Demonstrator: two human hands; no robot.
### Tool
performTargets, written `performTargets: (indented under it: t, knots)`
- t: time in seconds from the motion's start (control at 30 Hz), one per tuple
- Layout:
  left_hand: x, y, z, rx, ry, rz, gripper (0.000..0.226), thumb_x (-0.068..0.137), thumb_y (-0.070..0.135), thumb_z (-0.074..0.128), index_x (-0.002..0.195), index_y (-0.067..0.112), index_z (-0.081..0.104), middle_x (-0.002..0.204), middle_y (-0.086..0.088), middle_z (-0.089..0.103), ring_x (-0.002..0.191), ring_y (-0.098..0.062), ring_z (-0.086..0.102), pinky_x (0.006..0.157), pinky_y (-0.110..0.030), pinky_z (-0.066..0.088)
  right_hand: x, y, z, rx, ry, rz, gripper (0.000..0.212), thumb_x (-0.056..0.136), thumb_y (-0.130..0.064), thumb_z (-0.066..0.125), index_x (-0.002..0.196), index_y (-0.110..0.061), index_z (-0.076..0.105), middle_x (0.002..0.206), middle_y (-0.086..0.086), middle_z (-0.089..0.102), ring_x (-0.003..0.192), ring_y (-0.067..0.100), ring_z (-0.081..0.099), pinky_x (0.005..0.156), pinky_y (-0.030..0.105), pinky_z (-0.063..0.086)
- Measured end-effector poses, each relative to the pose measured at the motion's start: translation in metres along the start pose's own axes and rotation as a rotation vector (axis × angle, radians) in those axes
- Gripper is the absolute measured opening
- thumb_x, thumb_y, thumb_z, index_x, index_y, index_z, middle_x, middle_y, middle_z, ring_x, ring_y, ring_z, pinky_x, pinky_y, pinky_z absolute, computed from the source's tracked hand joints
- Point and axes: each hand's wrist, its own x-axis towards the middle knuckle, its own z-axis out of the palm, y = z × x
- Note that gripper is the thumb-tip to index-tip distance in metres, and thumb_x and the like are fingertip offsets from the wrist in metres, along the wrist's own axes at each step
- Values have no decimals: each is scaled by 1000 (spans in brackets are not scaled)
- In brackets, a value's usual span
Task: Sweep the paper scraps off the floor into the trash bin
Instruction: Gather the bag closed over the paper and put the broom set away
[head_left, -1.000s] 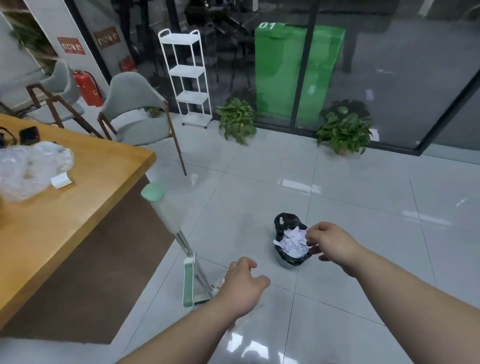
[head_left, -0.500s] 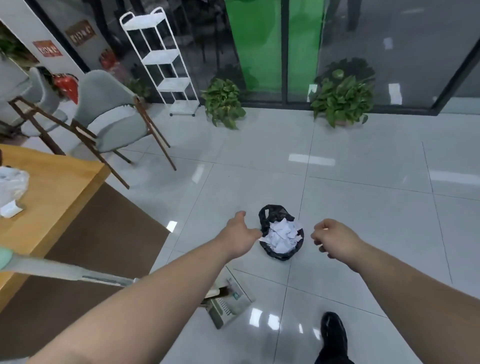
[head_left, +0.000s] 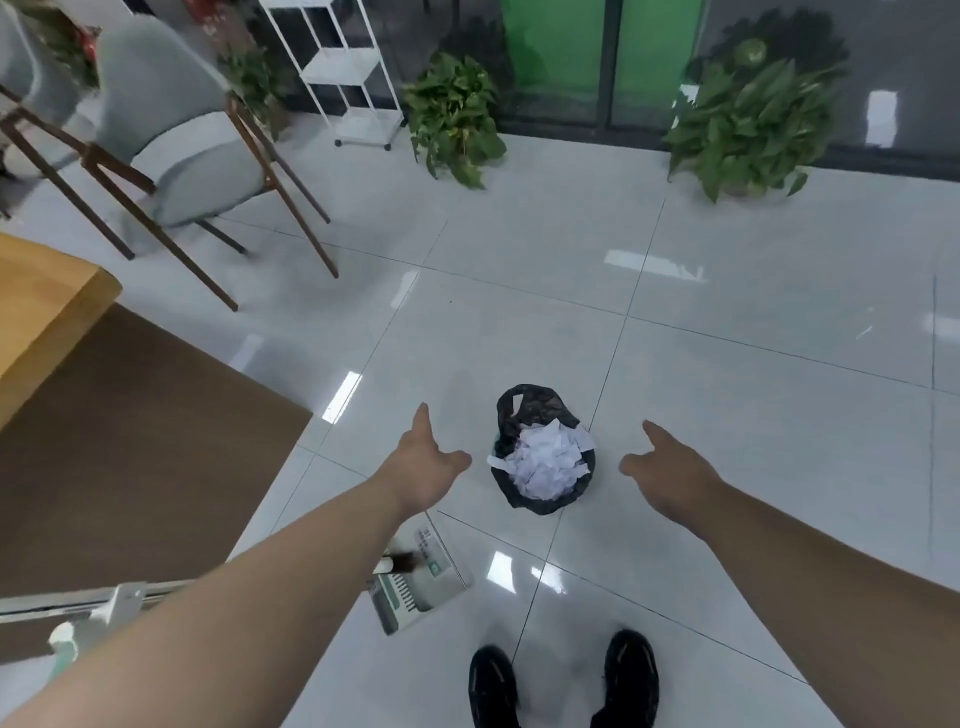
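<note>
On the glossy pale-grey tiled floor (head_left: 727, 364), a small round trash bin lined with a black plastic bag (head_left: 522, 413) stands between the two outstretched hands. White crumpled paper scraps (head_left: 545, 460) fill it up to the rim, and one strip hangs over its left edge. The left hand (head_left: 423, 467) hovers just left of the bin, its grip open, fingers spread, holding nothing. The right hand (head_left: 670, 478) hovers to the bin's right, likewise open and empty (neither hand touches the bin). Under the left forearm lies a grey and green plastic dustpan (head_left: 421, 592), its silver metal handle (head_left: 78, 603) running off to the left. Two black shoes (head_left: 631, 670) stand on the tiles near the bottom edge. A light wooden surface (head_left: 47, 306) shows at far left beside a brown carpet (head_left: 130, 441).
</note>
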Motion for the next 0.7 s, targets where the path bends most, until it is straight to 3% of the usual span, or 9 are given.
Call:
performTargets:
  t: [0.13,0.23,0.3,0.43,0.57,0.63,0.7]
  knots:
    - [47,-25,26,34,-12,-14,95,99,35,62,164,25,-7,164,-14,26,138,-28,44,90,-29,35,54,21,27,-29,-13,49,81,95,-38,48,162,-29,6,117,4,55,115,30,55,85,36,41]
    - [82,-42,50,61,-37,-2,95,100,36,61,164,25,-8,166,-12,20,132,-27,46,88,-29,37,92,35,49,-44,-13,72,79,97,-35,48,163,-29,3,149,6,48,127,30,49,88,33,35]
    - [107,-56,66,71,-45,0,94,100,35,60,164,25,-7,167,-11,19,121,-24,47,86,-29,37,118,46,64,-51,-5,81,77,99,-35,47,163,-28,4,159,7,38,135,31,45,89,32,32]
    - [156,-90,100,95,-43,-14,93,100,36,60,164,25,-7,167,-9,18,137,-27,42,87,-28,34,173,74,100,-44,6,111,76,101,-34,47,163,-26,5,159,8,38,136,30,44,89,31,32]
    - [205,-128,132,111,-57,-20,94,100,37,60,164,27,-9,167,-9,18,117,-24,51,83,-29,40,221,105,139,-52,-13,148,75,100,-34,48,163,-21,10,161,8,34,141,31,39,104,35,35]
    - [227,-144,146,111,-59,-27,95,99,38,60,164,27,-9,167,-10,18,113,-23,51,82,-29,42,240,115,156,-32,-21,162,73,101,-30,49,162,-17,12,160,10,35,140,31,40,100,33,36]
    - [247,-157,161,112,-66,-31,95,99,38,60,164,25,-9,167,-12,19,124,-26,49,86,-29,40,257,124,172,16,-26,181,73,100,-27,52,161,-14,14,155,12,40,134,31,45,93,29,37]
